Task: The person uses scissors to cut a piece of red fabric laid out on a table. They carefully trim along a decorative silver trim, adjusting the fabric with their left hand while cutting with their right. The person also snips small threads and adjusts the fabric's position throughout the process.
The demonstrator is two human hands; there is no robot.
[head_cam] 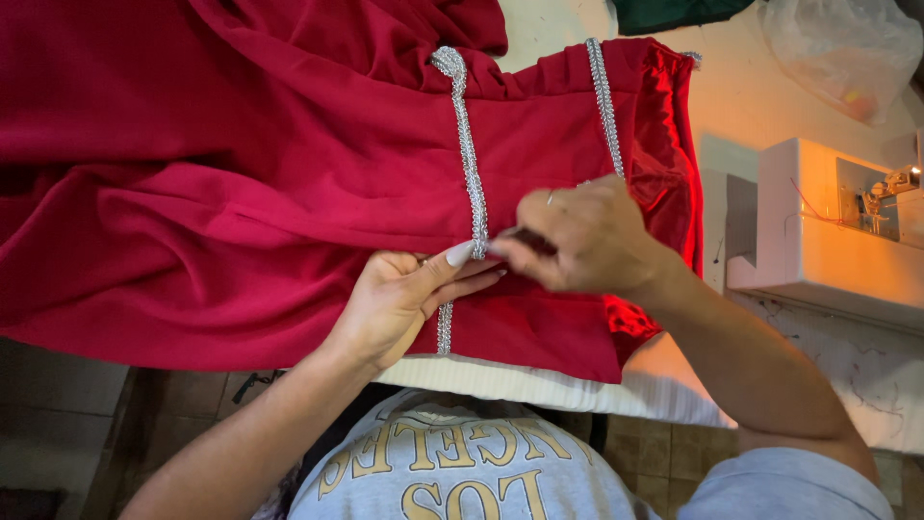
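Note:
A large red garment (241, 173) lies spread over the table, with two strips of silver beaded trim (469, 164) running down it. My left hand (404, 299) pinches the red fabric and the lower end of the middle trim between thumb and fingers. My right hand (587, 236) is closed just beside it, fingertips meeting the left thumb at the trim; a small dark tool seems to sit in its fingers, but blur hides what it is. A second trim strip (604, 101) runs past the right hand's knuckles.
A white sewing machine (828, 231) stands at the right, lit orange. The white table edge (577, 390) runs below the garment. A clear plastic bag (847, 48) and dark green cloth (674, 12) lie at the back right. Tiled floor shows below.

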